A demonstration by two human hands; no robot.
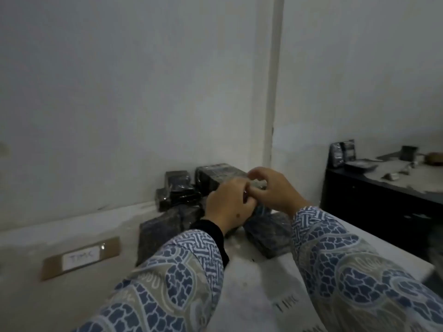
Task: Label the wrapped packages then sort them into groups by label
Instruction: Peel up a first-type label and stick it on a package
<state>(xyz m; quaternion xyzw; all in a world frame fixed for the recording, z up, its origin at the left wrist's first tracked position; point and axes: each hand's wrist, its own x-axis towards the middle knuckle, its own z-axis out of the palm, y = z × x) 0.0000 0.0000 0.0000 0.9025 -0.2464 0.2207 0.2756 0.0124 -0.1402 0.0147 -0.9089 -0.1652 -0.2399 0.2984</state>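
A pale desk (72, 226) runs into a corner of grey walls. Over it the left hand (227, 202) and right hand (271, 188) meet, fingers curled and pinching something small between them; what it is cannot be told. Directly beneath lie dark wrapped packages (215, 176), stacked toward the corner. Left of the packages lies a brown card (80, 257) with a white handwritten label.

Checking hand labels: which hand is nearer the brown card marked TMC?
Left. The left hand is right of and beyond the brown card; the right hand lies farther right.
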